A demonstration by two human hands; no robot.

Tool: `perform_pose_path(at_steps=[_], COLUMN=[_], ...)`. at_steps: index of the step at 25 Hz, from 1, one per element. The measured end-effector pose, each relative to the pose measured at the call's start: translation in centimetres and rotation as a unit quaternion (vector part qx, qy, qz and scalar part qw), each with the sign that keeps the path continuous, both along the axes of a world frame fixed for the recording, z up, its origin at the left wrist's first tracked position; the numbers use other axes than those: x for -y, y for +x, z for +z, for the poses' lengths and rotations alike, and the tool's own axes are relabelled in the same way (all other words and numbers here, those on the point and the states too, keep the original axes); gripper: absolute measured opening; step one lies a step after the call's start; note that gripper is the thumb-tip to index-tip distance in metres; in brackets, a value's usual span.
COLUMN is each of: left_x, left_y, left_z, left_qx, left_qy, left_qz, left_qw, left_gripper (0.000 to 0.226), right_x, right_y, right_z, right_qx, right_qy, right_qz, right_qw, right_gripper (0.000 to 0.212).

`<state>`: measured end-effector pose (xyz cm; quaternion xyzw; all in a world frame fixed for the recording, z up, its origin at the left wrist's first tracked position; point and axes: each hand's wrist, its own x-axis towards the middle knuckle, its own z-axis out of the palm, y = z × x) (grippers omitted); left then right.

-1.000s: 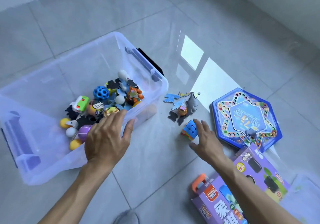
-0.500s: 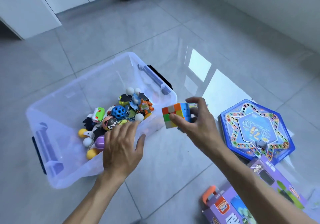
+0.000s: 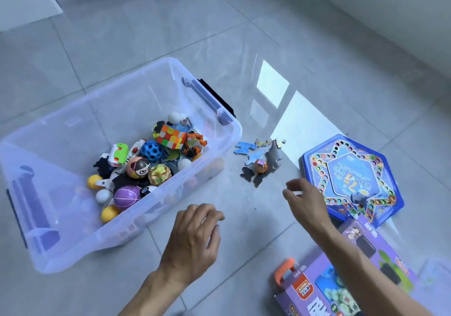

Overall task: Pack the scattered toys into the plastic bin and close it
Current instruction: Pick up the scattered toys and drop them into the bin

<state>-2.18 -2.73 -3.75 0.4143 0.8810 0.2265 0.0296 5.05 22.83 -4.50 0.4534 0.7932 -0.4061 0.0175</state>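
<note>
Clear plastic bin [image 3: 73,218] part-filled, unlidded | left hand [image 3: 192,240], right hand [image 3: 305,201] both empty, fingers loosely curled | next, probably: flat puzzle pieces [image 3: 258,162] beside bin need pinching.

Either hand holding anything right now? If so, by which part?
Nothing is held. Left hand and right hand hover empty above the floor; the puzzle cube lies in the bin.

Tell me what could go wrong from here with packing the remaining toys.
1. The flat puzzle pieces lie thin on the tile, so some may be missed.
2. The hexagonal game board and purple box are large, and the bin already holds a heap; the lid may not close.
3. The lid is not in view.
</note>
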Motion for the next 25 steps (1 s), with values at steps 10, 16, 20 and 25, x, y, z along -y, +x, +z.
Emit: perform_pose_path(at_steps=[10,16,20,25], left_x=[-9.3,-14.7,-15.2,-14.8], left_y=[-5.0,-7.6,-7.2,-6.9], left_z=[-5.5,-8.9,-9.7,-10.2], left_qx=[0.011,0.077,0.11,0.257], left_qy=[-0.17,-0.251,-0.209,-0.157], left_qz=[-0.088,-0.089,-0.047,0.086], left_qw=[0.981,0.961,0.971,0.95], left_gripper=[0.033,0.058,0.024,0.033], right_x=[-2.3,-3.0,-3.4,-8.1], right_y=[-6.0,-8.2,-7.3,-7.2], right_z=[-3.8,-8.0,-7.6,-6.3], right_qx=[0.079,0.078,-0.068,-0.022], right_qy=[0.186,0.268,0.154,-0.134], right_qz=[0.308,0.421,0.104,-0.195], right_qw=[0.93,0.863,0.98,0.971], right_gripper=[0.06,0.04,0.009,0.007])
